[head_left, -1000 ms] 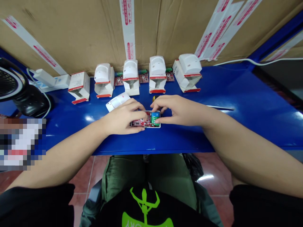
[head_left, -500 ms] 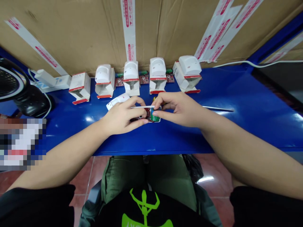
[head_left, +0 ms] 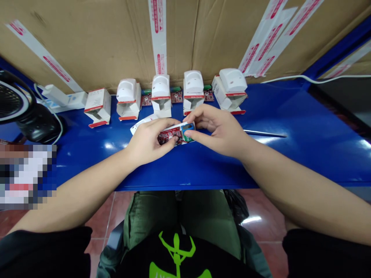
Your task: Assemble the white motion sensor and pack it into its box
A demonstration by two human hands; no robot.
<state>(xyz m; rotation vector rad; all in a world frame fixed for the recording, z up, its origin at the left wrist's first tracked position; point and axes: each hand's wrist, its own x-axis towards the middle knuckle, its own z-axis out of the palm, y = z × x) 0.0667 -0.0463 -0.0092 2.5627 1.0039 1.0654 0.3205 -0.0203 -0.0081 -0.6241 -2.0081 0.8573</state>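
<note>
Both hands hold one small device base (head_left: 176,134): a white shell with a red circuit board and a blue-green battery at its right end. My left hand (head_left: 147,141) grips its left end with closed fingers. My right hand (head_left: 218,129) pinches the battery end, thumb below and fingers above. The base is lifted slightly off the blue table (head_left: 290,131) and tilted toward me. A loose white cover (head_left: 142,122) lies just behind my left hand.
Several white sensor units on small red-and-white boxes (head_left: 160,96) line the back against a cardboard wall, with red circuit boards (head_left: 175,95) between them. A black fan (head_left: 26,112) stands at the left. A thin metal tool (head_left: 265,133) lies right of my right hand.
The device base lay flat on the table a second ago. Both hands have lifted it, moved it slightly away and tilted it up.
</note>
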